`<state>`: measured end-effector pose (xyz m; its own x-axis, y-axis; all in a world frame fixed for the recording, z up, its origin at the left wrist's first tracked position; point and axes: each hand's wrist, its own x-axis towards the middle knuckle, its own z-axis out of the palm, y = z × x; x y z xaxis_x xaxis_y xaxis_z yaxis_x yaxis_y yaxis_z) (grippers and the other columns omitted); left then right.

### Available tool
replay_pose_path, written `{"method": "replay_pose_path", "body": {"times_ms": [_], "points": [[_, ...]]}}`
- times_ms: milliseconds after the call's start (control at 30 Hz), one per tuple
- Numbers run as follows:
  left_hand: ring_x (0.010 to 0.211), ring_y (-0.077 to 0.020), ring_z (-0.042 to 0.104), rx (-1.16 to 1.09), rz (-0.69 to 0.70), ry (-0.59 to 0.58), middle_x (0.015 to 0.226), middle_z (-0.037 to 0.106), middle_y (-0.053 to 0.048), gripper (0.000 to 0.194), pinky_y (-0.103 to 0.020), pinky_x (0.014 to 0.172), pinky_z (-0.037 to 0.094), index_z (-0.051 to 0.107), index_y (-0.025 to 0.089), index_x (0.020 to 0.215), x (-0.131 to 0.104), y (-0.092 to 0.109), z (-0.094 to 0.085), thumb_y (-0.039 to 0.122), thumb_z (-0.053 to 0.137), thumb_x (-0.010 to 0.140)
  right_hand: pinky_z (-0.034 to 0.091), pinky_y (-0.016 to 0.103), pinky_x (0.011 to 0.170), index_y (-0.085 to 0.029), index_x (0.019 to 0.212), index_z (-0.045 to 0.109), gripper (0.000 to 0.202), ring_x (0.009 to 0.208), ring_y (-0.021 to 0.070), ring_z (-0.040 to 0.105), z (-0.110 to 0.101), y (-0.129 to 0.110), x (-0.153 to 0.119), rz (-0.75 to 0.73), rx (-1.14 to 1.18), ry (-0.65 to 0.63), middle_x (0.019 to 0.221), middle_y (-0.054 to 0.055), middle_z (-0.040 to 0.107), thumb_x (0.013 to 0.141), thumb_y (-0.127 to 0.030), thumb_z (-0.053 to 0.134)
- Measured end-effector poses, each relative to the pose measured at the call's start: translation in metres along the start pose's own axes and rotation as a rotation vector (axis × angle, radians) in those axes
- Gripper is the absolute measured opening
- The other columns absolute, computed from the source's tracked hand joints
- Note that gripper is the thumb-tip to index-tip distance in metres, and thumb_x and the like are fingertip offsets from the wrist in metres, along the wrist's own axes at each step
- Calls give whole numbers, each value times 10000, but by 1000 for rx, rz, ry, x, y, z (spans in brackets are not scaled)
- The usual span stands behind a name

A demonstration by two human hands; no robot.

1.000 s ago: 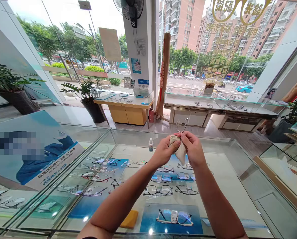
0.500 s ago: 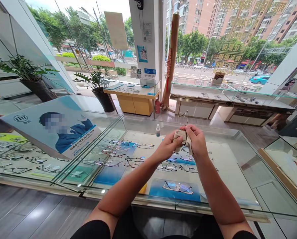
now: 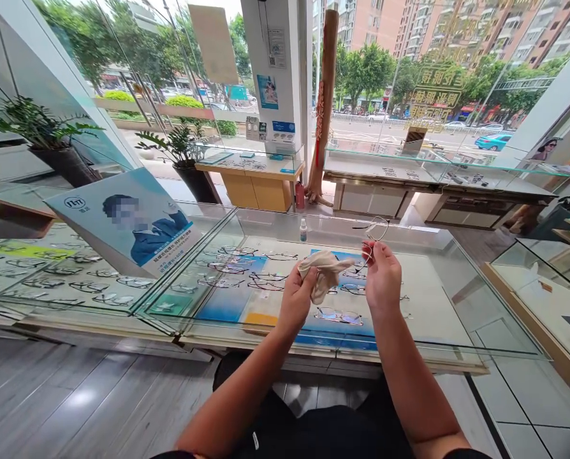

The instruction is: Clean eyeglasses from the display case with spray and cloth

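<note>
A crumpled beige cloth (image 3: 324, 280) hangs from my left hand (image 3: 298, 294), whose fingers are closed on its near edge. To its right, my right hand (image 3: 383, 274) pinches a pair of glasses (image 3: 377, 231) by the frame, above the glass counter. One lens rim and a temple of the glasses stick up past my fingertips; the rest is partly hidden by the fingers. Cloth and glasses are apart at the lenses, though a cloth corner reaches close to my right fingers. A small white bottle (image 3: 303, 231) stands upright on the counter beyond my hands.
Below my hands, the glass display case (image 3: 438, 306) holds several glasses, among them a pair (image 3: 338, 315) near the front. A tilted poster board (image 3: 127, 220) stands on the counter to the left. Farther back are potted plants (image 3: 194, 172) and a wooden post (image 3: 324, 108).
My hands have moved apart. The cloth has come off the glasses and hangs in my left hand, while my right hand keeps the glasses. The view has shifted slightly.
</note>
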<state>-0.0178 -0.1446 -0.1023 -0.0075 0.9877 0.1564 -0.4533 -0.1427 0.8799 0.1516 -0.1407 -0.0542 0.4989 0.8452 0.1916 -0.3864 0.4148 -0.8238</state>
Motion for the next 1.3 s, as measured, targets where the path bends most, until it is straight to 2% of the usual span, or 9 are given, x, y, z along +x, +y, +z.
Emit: {"method": "replay_pose_path", "body": {"times_ms": [200, 333, 433, 567, 767, 967, 1133, 1233, 1300], "points": [[943, -176, 754, -115, -164, 209, 1061, 810, -51, 559, -267, 832, 576, 710, 177, 1101, -18, 4, -45, 481, 958, 703, 532, 403, 931, -244, 899, 786, 282, 926, 210, 687, -20, -12, -21, 12, -9, -9, 998, 55, 790, 835, -505, 869], [930, -177, 747, -88, -260, 270, 1087, 808, -64, 573, -264, 801, 574, 702, 167, 1115, -31, -2, -63, 452, 955, 687, 522, 397, 923, -247, 905, 784, 276, 954, 217, 700, -31, -11, -33, 16, -29, -22, 988, 51, 787, 859, -509, 860], [944, -173, 721, -14, -252, 198, 1095, 787, -64, 580, -273, 841, 561, 686, 168, 1130, -37, -15, -64, 522, 920, 733, 509, 375, 908, -249, 888, 781, 257, 1035, 227, 708, -36, -11, -40, 11, -23, -25, 998, 50, 785, 864, -492, 861], [839, -159, 614, 299, -77, -43, 946, 703, -39, 445, -289, 808, 509, 665, 174, 1036, -38, -36, -54, 593, 754, 916, 510, 380, 915, -242, 920, 792, 281, 1143, 258, 716, -38, -15, -46, 5, -60, -35, 1056, 67, 801, 876, -512, 851], [748, -155, 493, 674, 75, -385, 840, 622, -17, 363, -290, 713, 397, 649, 187, 1086, -41, -48, -20, 496, 459, 1107, 516, 379, 896, -231, 928, 787, 303, 1101, 252, 731, -44, -25, -48, -23, -89, -33, 1060, 76, 816, 874, -521, 853], [800, -171, 568, 607, 92, -470, 902, 669, -22, 299, -294, 767, 450, 642, 201, 1167, -20, -41, 28, 429, 463, 1094, 519, 340, 864, -227, 931, 788, 253, 1013, 206, 727, -56, -39, -49, -81, -71, -7, 1016, 50, 795, 890, -468, 852], [992, -201, 640, 519, 44, -490, 1058, 705, -60, 195, -344, 963, 519, 618, 196, 1137, 18, -60, 91, 316, 499, 1040, 524, 317, 854, -223, 895, 785, 214, 973, 181, 722, -69, -58, -50, -139, -32, 28, 965, 33, 779, 900, -427, 850], [1109, -237, 670, 503, -74, -557, 1149, 734, -98, 246, -415, 1062, 533, 619, 182, 1218, 33, -81, 133, 313, 539, 1026, 532, 323, 843, -221, 886, 784, 211, 950, 183, 715, -76, -67, -49, -175, -20, 65, 954, 36, 768, 890, -419, 856], [1185, -269, 681, 562, -122, -675, 1203, 753, -111, 347, -457, 1102, 534, 622, 174, 1299, 40, -92, 153, 362, 585, 1010, 539, 334, 841, -223, 885, 782, 215, 955, 192, 715, -81, -71, -49, -191, -29, 77, 960, 39, 763, 888, -423, 859]]}}
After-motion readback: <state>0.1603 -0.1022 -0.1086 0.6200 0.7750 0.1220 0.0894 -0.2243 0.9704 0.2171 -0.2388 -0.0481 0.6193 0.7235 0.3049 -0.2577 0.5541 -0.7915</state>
